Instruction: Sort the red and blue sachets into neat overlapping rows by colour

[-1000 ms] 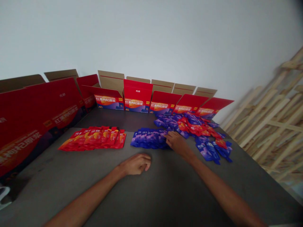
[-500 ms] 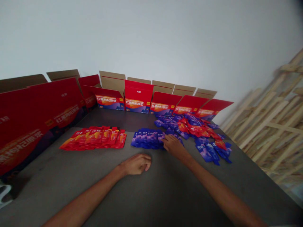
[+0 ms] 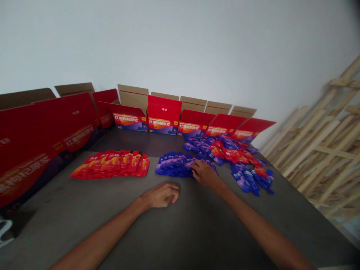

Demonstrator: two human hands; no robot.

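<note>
My left hand [image 3: 164, 195] rests on the grey table in a loose fist, with nothing visible in it. My right hand [image 3: 206, 174] is at the right end of a fanned row of blue-purple pouches [image 3: 173, 164]. Its bent fingers and thumb are on the end pouch, and the fingertips partly hide it. To the left of that row lies a similar overlapping row of red-orange pouches [image 3: 112, 164]. Beyond my right hand, a loose heap of mixed red pouches [image 3: 233, 154] and blue pouches [image 3: 247, 179] spreads over the right side of the table.
Open red cartons [image 3: 164, 119] stand along the wall at the back of the table [image 3: 180, 232]. Larger red cartons [image 3: 56, 138] line the left side. Wooden slats [image 3: 323, 150] lean beyond the right edge. A white object [image 3: 5, 232] shows at the lower left.
My right hand has shifted very slightly left along the blue pouches, and the end pouches sit a little closer together. My left hand has stayed in place.
</note>
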